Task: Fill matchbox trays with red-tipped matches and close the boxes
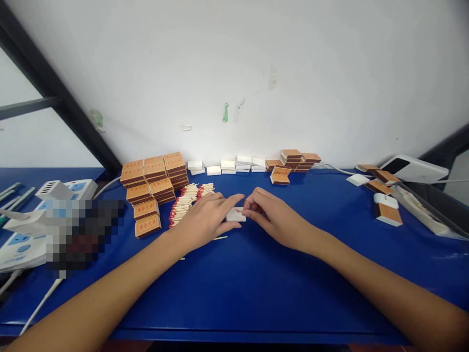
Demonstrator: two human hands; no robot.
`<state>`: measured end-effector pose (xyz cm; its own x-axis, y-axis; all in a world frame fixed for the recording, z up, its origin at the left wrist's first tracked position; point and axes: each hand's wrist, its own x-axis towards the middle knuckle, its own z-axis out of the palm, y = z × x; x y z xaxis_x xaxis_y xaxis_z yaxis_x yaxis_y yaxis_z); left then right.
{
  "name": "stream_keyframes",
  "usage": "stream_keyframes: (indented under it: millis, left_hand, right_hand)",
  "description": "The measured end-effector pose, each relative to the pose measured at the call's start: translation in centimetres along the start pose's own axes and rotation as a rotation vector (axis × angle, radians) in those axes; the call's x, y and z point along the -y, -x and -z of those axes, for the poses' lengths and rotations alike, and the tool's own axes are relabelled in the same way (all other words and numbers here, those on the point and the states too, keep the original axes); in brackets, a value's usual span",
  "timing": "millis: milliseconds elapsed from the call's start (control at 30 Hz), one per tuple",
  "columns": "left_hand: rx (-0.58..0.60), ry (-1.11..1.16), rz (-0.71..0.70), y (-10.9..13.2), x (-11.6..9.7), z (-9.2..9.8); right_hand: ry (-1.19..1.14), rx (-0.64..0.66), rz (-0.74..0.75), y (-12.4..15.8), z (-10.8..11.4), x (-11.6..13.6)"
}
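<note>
A small white matchbox tray (234, 215) lies on the blue table, gripped by my left hand (205, 217) between thumb and fingers at its left end. My right hand (269, 212) is pinched at the tray's right end, with a few red match heads (240, 210) showing at its fingertips. The sticks behind those heads are hidden by the fingers. Beside and behind my left hand lies a spread of loose matches (184, 201) with red heads, partly covered by the hand. One stray match (220, 238) lies in front of it.
Orange matchboxes (146, 226) are stacked at left; more matchboxes (291, 159) stand back right. White trays (227, 166) line the wall. A power strip (82, 188) and a blurred-out dark object (98, 230) lie left. At right are loose boxes (388, 214) and a white device (414, 168).
</note>
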<state>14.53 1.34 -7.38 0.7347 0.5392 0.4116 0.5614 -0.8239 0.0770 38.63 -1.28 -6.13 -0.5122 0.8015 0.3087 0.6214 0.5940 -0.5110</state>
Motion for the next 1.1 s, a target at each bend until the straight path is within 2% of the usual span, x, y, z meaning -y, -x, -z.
stream_keyframes:
  millis: [100, 233, 500, 700, 800, 967, 1100]
  left_hand:
    - [-0.025, 0.014, -0.024, 0.0, -0.4, 0.0]
    - [-0.063, 0.025, -0.071, -0.1, -0.5, 0.3]
    - [-0.117, 0.0, -0.151, -0.2, -0.2, 0.3]
    - [-0.198, -0.144, -0.132, -0.5, 1.1, 1.2]
    - [-0.218, -0.183, -0.121, -0.6, 2.1, 1.4]
    - [-0.254, -0.216, -0.108, -0.7, 2.8, 1.5]
    - [-0.267, -0.244, -0.128, -0.8, 2.6, 1.5]
  right_hand:
    - [0.081, -0.02, 0.049, 0.3, -0.8, 1.0]
    - [0.191, -0.05, 0.111, 0.5, -1.3, 0.9]
    - [0.109, -0.044, 0.122, 0.4, -1.0, 1.0]
    - [0.119, -0.133, 0.19, 0.7, -1.3, 1.7]
    - [0.075, -0.045, 0.216, 0.6, -2.6, 2.2]
    - [0.04, 0.099, 0.118, -0.2, -4.2, 3.1]
    - [0.011, 0.13, 0.083, -0.6, -4.8, 4.0]
